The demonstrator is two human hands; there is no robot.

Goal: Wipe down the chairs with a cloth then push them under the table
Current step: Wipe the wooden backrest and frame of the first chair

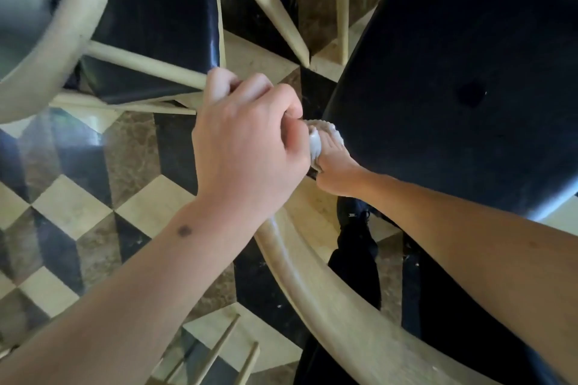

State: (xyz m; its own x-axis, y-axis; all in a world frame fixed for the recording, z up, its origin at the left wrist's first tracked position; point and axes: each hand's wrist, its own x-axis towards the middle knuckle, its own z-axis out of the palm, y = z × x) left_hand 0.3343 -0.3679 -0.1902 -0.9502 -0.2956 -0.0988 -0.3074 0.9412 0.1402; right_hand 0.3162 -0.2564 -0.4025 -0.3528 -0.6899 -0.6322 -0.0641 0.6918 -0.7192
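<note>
1. A chair seat (pixel 453 87) fills the view from 1 to 3 o'clock.
2. Its curved backrest rail (pixel 328 300) runs from the centre toward 5 o'clock.
3. A cloth (pixel 322 141) lies at the seat's edge near the centre, between the left hand (pixel 247 141) and the right hand (pixel 337 175).
4. A second chair (pixel 140 19) stands at 10 to 11 o'clock.
5. The floor (pixel 72 206) lies beneath everything.
</note>
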